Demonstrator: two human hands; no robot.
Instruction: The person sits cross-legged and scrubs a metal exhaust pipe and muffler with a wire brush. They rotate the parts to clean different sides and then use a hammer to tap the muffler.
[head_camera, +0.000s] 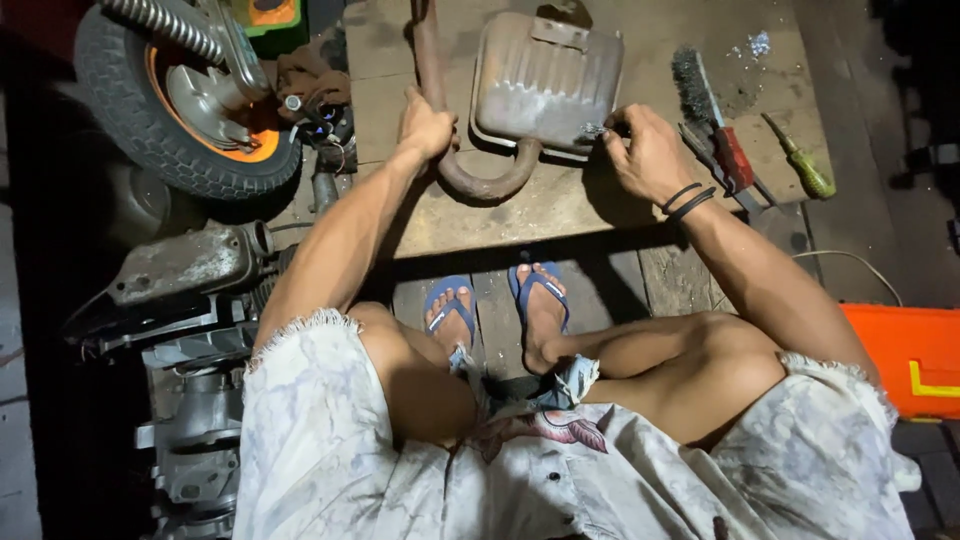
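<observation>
The muffler (545, 80) w/ its curved pipe (480, 180) lies on the wooden board (560, 210), in front of the person's feet. Left hand (425, 125) has fingers closed around the pipe; right hand (645, 150) pinches smth small and grey at the muffler's edge, fingers together. The surface looks rusty and dull over most of the body, so I judge cleaning is at an early stage. Wire brush (695, 95) and screwdriver (800, 160) lie unused nearby.

left hand (427, 124) grips exhaust pipe (470, 180) | right hand (645, 150) on muffler (540, 80) edge
</observation>
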